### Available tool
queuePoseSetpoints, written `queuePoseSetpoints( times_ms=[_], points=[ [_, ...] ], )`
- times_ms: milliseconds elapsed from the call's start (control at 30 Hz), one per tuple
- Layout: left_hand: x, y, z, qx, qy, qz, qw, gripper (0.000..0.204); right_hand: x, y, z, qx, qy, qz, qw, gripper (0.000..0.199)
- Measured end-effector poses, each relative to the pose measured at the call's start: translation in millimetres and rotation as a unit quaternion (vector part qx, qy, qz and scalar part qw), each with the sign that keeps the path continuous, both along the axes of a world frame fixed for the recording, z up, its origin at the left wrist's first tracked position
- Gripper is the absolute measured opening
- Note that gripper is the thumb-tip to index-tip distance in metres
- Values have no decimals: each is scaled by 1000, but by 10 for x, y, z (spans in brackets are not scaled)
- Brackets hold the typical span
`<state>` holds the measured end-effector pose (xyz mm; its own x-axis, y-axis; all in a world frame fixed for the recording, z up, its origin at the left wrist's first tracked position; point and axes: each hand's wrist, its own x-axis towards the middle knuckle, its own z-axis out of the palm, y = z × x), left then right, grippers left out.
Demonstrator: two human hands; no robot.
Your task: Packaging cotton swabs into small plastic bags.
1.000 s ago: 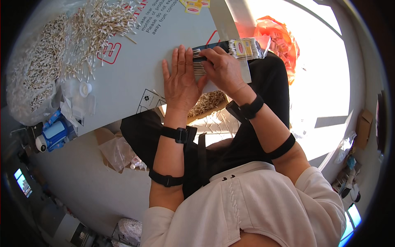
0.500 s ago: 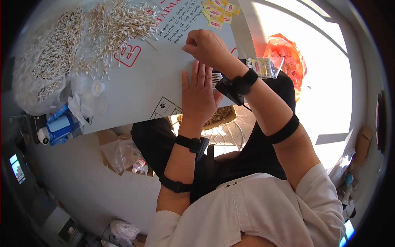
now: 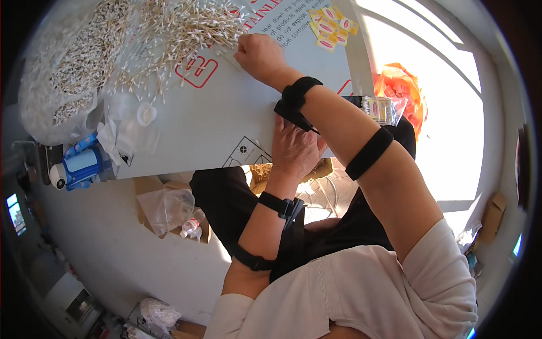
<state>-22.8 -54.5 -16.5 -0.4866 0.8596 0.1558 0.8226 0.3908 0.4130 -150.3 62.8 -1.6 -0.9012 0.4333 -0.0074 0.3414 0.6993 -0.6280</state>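
My right hand (image 3: 262, 56) hovers over the grey table (image 3: 214, 124), its fingers curled closed at the right edge of a loose heap of cotton swabs (image 3: 197, 28). Whatever is in those fingers, if anything, is hidden. Nearer the front edge, my left hand (image 3: 296, 150) lies palm down on the tabletop. Its fingers look stretched out, though my right wrist and its black strapped device cover most of them. Left of the heap, a clear plastic bag (image 3: 90, 56) bulges with more swabs. Small yellow printed cards (image 3: 330, 28) lie scattered at the far right.
A clear pack of swabs (image 3: 379, 109) sits at the table's right corner, beside an orange plastic bag (image 3: 403, 90). On the left are a clear plastic container (image 3: 147, 114) and a blue bottle (image 3: 83, 169). Below the table edge stand cardboard boxes, one holding a plastic bag (image 3: 169, 209).
My right hand has moved left, from above my left hand to the swab heap. My left hand has drawn slightly toward me and right, and its fingers are now more covered. The view has shifted.
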Motion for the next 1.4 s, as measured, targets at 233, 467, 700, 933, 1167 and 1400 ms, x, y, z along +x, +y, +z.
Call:
queuePoseSetpoints(
  times_ms=[233, 467, 700, 933, 1167, 1400],
  points=[
    [-4, 18, 12, -28, -8, -13, 999, 60, -19, 58, 36, 71, -6, -24, 997, 17],
    [32, 30, 2, -21, 11, 4, 1000, 79, 625, 698, -17, 55, 25, 93, 994, 7],
    [26, 13, -25, -19, 38, 4, 999, 85, 1375, 794, -7, 102, 72, 190, 974, 10],
    [35, 35, -32, -42, 55, 5, 998, 83, 1693, 665, -54, 67, 82, 139, 985, 3],
    [-41, -1, -34, 50, 1, 23, 998, 71, 2064, 83, -289, -294, 320, -206, 877, 26],
    [-156, 183, -90, 360, -341, 110, 861, 55, 1901, -214, -337, -326, 406, -214, 827, 35]
  ],
)
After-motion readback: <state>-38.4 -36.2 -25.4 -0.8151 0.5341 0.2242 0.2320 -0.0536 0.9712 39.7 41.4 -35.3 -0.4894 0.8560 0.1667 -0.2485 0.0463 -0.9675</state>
